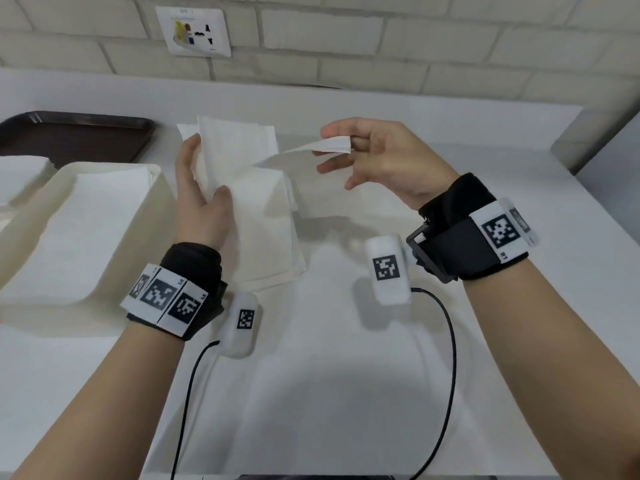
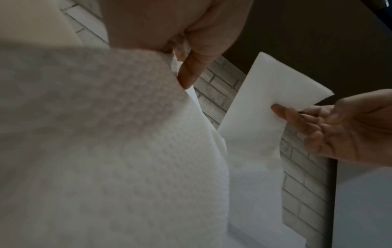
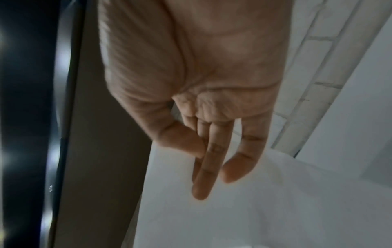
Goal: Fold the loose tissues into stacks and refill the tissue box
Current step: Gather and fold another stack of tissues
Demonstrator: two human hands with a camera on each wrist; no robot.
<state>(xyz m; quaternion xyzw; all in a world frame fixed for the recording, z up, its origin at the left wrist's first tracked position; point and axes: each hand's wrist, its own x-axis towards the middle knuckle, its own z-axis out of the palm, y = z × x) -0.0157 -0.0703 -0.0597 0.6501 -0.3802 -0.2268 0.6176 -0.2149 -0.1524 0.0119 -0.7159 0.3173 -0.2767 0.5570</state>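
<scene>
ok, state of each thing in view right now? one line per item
left hand: grips one end of the tissue, thumb on top
right hand: pinches the other end of the tissue
tissue: lifted off the table, stretched between both hands
stack of tissues: lying flat on the table under the hands
tissue box: open, tissues lying inside
tray: on the table behind the box; contents cannot be told

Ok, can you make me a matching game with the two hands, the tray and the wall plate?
Things:
1. left hand
2. right hand
3. tray
4. wall plate

States:
A. dark brown, far left on the table
B. pinches one tissue's corner
C. fixed on the brick wall
D. grips a bunch of tissues

Pairs: 1-D, 2-B, 3-A, 4-C
</scene>
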